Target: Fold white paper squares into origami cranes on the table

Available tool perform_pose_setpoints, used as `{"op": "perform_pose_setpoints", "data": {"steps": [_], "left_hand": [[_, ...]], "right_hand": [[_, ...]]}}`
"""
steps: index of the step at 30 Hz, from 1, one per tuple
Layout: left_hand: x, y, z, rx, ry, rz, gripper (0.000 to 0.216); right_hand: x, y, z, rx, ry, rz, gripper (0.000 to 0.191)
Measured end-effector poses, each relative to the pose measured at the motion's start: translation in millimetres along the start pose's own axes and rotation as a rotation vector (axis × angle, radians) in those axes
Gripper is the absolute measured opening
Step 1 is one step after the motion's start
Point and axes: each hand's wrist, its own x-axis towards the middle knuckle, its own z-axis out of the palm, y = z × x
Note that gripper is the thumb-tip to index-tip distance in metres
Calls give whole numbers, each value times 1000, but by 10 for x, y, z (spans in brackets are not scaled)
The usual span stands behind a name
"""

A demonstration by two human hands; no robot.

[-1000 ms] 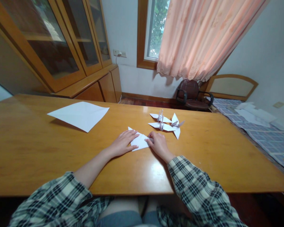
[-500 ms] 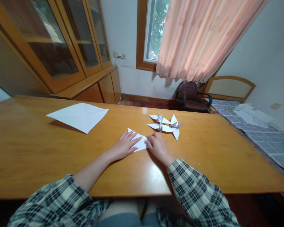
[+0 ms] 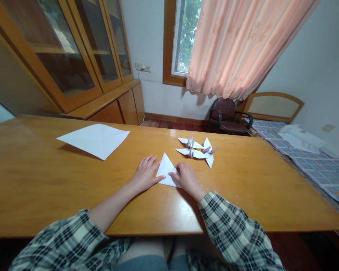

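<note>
A white paper folded into a triangle lies on the wooden table in front of me, its tip pointing away. My left hand lies flat beside its left edge, fingers stretched out and touching the paper. My right hand rests on the triangle's right side, its curled fingertips pressing the paper down. Both sleeves are plaid. Just beyond the triangle stand three folded paper cranes.
A flat white sheet lies on the table at the left. Wooden cabinets with glass doors line the left wall. A brown armchair stands under the curtained window. A bed with a checked cover runs along the table's right side.
The folded paper has been turned, so its tip now points away from me. My left hand has slid off its top to its left edge; my right hand stays on it.
</note>
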Motion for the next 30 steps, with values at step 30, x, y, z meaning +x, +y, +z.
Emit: {"op": "perform_pose_setpoints", "data": {"steps": [30], "left_hand": [[632, 390, -262, -1552, 388, -360, 52]], "right_hand": [[347, -161, -248, 989, 218, 1, 32]]}}
